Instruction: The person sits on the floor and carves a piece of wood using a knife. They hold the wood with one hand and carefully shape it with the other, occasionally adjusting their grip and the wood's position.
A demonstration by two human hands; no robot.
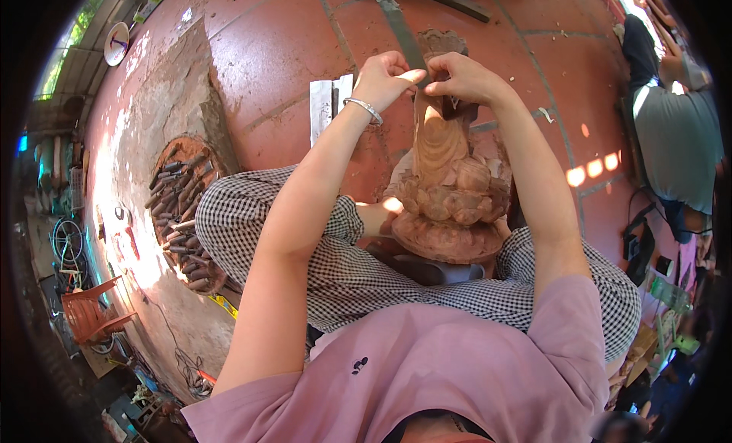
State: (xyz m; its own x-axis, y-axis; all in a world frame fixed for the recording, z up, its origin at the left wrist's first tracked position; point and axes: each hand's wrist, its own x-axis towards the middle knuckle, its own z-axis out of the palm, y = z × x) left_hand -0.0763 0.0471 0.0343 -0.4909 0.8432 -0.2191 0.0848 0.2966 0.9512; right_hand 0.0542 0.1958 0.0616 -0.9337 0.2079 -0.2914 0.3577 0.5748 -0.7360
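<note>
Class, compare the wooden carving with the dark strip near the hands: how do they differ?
The wooden carving is bulky and rounded; the dark strip is narrow and flat. The wooden carving is reddish brown; the dark strip is greenish grey. Both are close to the left hand and right hand.
</note>
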